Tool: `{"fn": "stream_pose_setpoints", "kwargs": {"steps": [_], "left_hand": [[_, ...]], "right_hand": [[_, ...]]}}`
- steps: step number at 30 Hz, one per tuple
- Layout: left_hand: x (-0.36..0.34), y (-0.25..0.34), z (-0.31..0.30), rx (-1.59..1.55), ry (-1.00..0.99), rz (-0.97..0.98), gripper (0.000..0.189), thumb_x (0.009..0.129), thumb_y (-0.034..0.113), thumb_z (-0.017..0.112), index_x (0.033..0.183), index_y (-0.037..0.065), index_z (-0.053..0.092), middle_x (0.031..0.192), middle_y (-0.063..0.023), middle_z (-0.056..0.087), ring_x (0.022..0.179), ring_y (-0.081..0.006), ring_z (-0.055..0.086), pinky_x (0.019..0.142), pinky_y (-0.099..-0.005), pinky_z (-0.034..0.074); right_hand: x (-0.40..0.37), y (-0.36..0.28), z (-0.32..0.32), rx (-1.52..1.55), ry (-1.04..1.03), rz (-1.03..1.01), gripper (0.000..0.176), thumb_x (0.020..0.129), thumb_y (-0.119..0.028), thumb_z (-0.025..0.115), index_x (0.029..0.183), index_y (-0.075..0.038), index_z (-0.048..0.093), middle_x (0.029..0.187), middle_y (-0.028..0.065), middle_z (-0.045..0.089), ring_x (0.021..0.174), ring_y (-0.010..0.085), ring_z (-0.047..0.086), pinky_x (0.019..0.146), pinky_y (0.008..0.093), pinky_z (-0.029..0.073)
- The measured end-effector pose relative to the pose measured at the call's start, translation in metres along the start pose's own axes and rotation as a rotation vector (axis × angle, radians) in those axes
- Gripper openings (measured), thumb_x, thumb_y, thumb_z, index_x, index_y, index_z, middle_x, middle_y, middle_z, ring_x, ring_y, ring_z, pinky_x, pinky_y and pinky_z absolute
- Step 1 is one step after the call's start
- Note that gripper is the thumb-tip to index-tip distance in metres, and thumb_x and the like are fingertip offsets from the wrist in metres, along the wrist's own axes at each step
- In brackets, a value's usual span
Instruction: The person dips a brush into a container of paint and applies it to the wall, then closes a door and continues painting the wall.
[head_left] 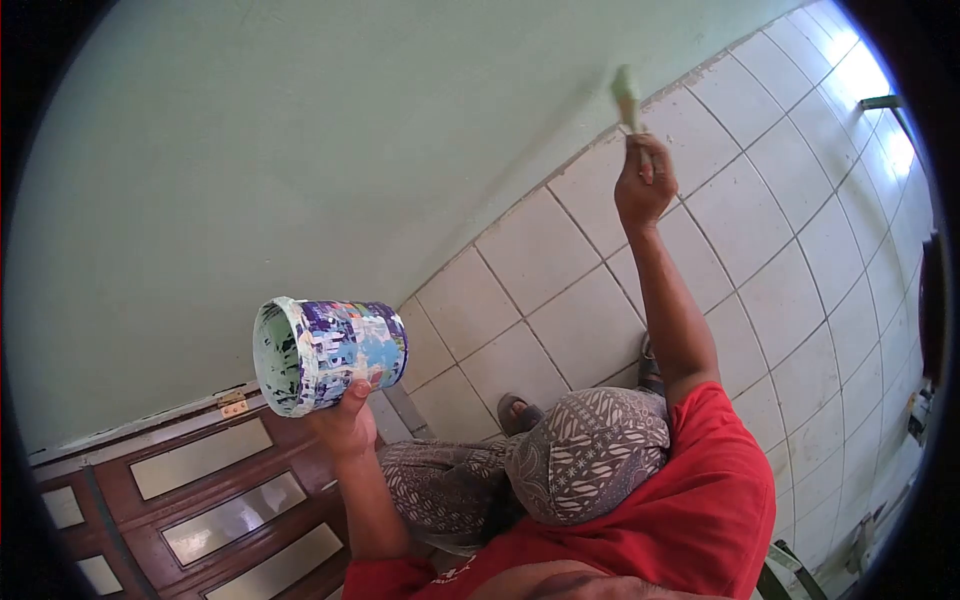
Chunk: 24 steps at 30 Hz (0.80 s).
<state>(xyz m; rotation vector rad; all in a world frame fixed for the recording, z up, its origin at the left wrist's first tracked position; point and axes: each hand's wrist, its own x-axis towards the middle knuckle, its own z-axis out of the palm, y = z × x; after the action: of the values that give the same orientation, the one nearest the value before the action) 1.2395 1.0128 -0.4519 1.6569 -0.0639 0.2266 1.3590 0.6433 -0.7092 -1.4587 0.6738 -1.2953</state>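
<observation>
My left hand (347,425) is closed around the lower side of a paint bucket (355,345), thumb on its outer wall. The bucket is blue and purple, smeared with white and pale paint, and appears on its side in this view with its mouth to the left; pale green paint coats the inside. My right hand (648,180) grips a paintbrush (628,100) by its handle, arm stretched out. Pale green paint covers the bristles, which overlap the lower part of the green wall (250,180) near the floor line.
White floor tiles (560,260) meet the wall along a rough, stained edge. A brown wooden door (230,500) with light panels and a brass hinge (233,404) stands at lower left. My sandalled feet (518,412) are below. A green metal leg (880,102) shows at far right.
</observation>
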Motion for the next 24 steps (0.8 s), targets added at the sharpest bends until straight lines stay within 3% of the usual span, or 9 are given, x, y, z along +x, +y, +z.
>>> {"fn": "stream_pose_setpoints", "kwargs": {"steps": [1, 4, 7, 8, 10, 12, 16, 21, 24], "left_hand": [[0.0, 0.0, 0.002, -0.003, -0.004, 0.004, 0.085, 0.072, 0.001, 0.083, 0.146, 0.003, 0.043, 0.133, -0.0118, 0.058, 0.12, -0.03, 0.061, 0.087, -0.0438, 0.062], [0.002, 0.002, 0.004, -0.015, -0.042, -0.011, 0.084, 0.072, 0.001, 0.084, 0.146, 0.003, 0.044, 0.133, -0.0117, 0.058, 0.12, -0.03, 0.061, 0.087, -0.0433, 0.062], [0.002, 0.001, 0.0, 0.0, -0.029, -0.019, 0.085, 0.071, 0.001, 0.084, 0.146, 0.003, 0.044, 0.133, -0.0117, 0.058, 0.119, -0.0298, 0.061, 0.087, -0.0429, 0.062], [0.002, 0.001, 0.0, -0.003, -0.033, -0.028, 0.085, 0.071, 0.001, 0.085, 0.146, 0.003, 0.044, 0.132, -0.0117, 0.058, 0.119, -0.0299, 0.061, 0.087, -0.043, 0.062], [0.001, 0.001, 0.002, 0.005, -0.051, -0.049, 0.086, 0.07, 0.001, 0.085, 0.146, 0.003, 0.044, 0.132, -0.0117, 0.058, 0.119, -0.0299, 0.061, 0.088, -0.043, 0.062], [0.003, 0.0, 0.0, 0.084, -0.069, -0.065, 0.085, 0.072, 0.007, 0.082, 0.147, 0.003, 0.042, 0.137, -0.01, 0.055, 0.127, -0.0283, 0.056, 0.104, -0.045, 0.051], [0.004, 0.003, 0.006, 0.012, -0.048, -0.007, 0.086, 0.07, -0.001, 0.084, 0.146, 0.002, 0.044, 0.133, -0.0121, 0.058, 0.12, -0.03, 0.061, 0.09, -0.0445, 0.061], [-0.002, -0.002, -0.008, 0.039, 0.005, -0.06, 0.088, 0.071, -0.001, 0.082, 0.148, 0.002, 0.041, 0.136, -0.0133, 0.057, 0.121, -0.031, 0.061, 0.09, -0.0444, 0.061], [-0.001, 0.004, 0.0, 0.05, 0.009, -0.051, 0.088, 0.071, 0.001, 0.082, 0.148, 0.003, 0.04, 0.135, -0.0134, 0.057, 0.119, -0.0308, 0.062, 0.087, -0.0433, 0.062]], "right_hand": [[0.007, 0.013, 0.01, 0.014, 0.134, -0.153, 0.009, 0.088, 0.0, 0.073, 0.095, -0.004, 0.07, 0.095, 0.0095, 0.074, 0.084, 0.0222, 0.071, 0.075, 0.0333, 0.056], [-0.039, -0.01, 0.028, 0.037, -0.154, -0.287, 0.012, 0.081, 0.001, 0.074, 0.09, -0.006, 0.07, 0.095, 0.0128, 0.072, 0.09, 0.0301, 0.072, 0.076, 0.0371, 0.057], [-0.127, -0.066, 0.033, 0.093, -0.474, -0.131, 0.017, 0.079, -0.001, 0.076, 0.092, -0.012, 0.073, 0.111, 0.0122, 0.072, 0.091, 0.0302, 0.073, 0.072, 0.0382, 0.059], [-0.146, -0.077, 0.03, 0.161, -0.557, -0.159, 0.02, 0.079, 0.001, 0.076, 0.094, -0.012, 0.072, 0.104, 0.0125, 0.072, 0.093, 0.0308, 0.073, 0.071, 0.0383, 0.059], [-0.169, -0.086, 0.021, 0.364, -0.818, -0.172, 0.019, 0.082, 0.0, 0.074, 0.097, -0.012, 0.073, 0.111, 0.0125, 0.072, 0.097, 0.032, 0.073, 0.08, 0.0381, 0.06], [-0.184, -0.08, 0.024, 0.479, -1.118, -0.094, 0.019, 0.084, 0.001, 0.072, 0.099, -0.01, 0.073, 0.114, 0.0135, 0.073, 0.099, 0.033, 0.072, 0.084, 0.0384, 0.06], [-0.131, -0.03, 0.023, 0.165, -0.979, 0.062, 0.012, 0.088, 0.0, 0.071, 0.099, -0.005, 0.072, 0.11, 0.0146, 0.075, 0.102, 0.0301, 0.073, 0.087, 0.037, 0.059], [-0.008, 0.05, -0.019, 0.036, -0.415, 0.056, 0.012, 0.091, 0.0, 0.071, 0.101, -0.005, 0.073, 0.097, 0.0084, 0.077, 0.091, 0.012, 0.071, 0.08, 0.0273, 0.054], [0.019, 0.062, -0.017, 0.231, 0.025, 0.192, 0.009, 0.091, 0.003, 0.07, 0.096, -0.004, 0.071, 0.094, 0.0041, 0.074, 0.085, 0.0133, 0.067, 0.08, 0.0265, 0.052]]}}
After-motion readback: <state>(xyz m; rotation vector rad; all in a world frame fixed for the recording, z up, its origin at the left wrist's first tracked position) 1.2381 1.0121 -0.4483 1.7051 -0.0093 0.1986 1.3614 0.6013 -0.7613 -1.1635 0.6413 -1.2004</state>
